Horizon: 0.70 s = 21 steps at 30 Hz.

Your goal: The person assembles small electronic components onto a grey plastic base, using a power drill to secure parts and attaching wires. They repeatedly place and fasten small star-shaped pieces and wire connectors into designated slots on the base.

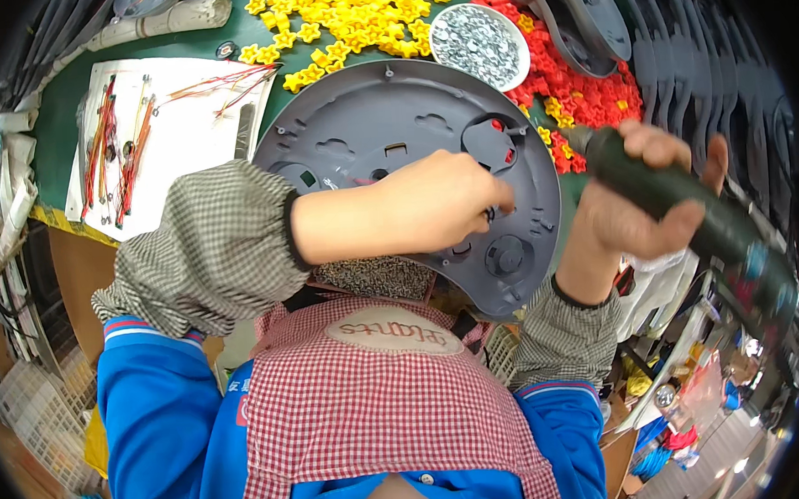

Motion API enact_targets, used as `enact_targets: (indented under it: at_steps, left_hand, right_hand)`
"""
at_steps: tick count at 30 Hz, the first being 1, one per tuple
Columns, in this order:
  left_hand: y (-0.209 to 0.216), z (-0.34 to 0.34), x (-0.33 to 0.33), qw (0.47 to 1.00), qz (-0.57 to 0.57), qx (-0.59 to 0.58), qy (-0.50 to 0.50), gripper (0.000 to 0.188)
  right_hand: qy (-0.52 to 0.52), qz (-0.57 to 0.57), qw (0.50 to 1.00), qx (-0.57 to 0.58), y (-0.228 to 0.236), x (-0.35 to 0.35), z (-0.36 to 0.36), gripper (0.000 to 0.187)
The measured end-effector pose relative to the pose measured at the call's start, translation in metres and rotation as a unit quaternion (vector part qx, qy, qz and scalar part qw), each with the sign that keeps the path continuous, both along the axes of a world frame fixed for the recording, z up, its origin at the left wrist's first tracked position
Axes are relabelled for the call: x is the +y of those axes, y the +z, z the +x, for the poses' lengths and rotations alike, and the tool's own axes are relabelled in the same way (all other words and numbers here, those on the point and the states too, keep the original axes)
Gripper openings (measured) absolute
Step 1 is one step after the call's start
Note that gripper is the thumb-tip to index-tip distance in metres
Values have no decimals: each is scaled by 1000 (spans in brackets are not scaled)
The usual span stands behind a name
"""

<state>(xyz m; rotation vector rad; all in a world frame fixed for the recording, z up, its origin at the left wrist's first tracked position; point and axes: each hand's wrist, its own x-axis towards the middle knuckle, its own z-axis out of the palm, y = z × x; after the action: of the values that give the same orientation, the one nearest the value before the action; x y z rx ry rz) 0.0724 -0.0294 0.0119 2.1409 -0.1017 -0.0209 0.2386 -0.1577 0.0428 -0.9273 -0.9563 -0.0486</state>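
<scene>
A grey curved plastic housing [336, 102] lies on the table in front of me, its inner side with posts and recesses facing up. Over its right half, my left hand [442, 201] is closed with the fingers pinched together. A small dark bit shows at those fingertips, too small to name. To the right of the housing, my right hand [622, 222] grips a dark electric screwdriver [727, 225], raised and tilted with its tip toward the upper left. The tip is apart from the housing. Motion blurs the screwdriver's rear end.
Yellow star-shaped pieces [349, 15] and red ones [582, 92] are heaped behind the housing. A white bowl [437, 64] of small metal parts stands between them. Wires with small parts lie on a white sheet [169, 154] at left. Grey plastic parts [681, 58] stand at right.
</scene>
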Motion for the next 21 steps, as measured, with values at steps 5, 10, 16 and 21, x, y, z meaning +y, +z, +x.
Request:
enact_targets:
  at_steps: [5,10,16,21]
  left_hand:
    - [-25,14,-2,996,43,-48,55,28]
    - [-32,5,1,984,105,-136,41,16]
    - [-30,7,-13,980,150,-126,42,15]
    - [-38,10,-10,979,115,-157,52,19]
  right_hand:
    - [-38,-52,997,31,-6,-52,-40,83]
    - [-3,-47,997,64,-16,-61,-54,79]
    - [0,-62,996,66,-17,-62,-50,78]
    - [7,-68,996,65,-16,-64,-50,79]
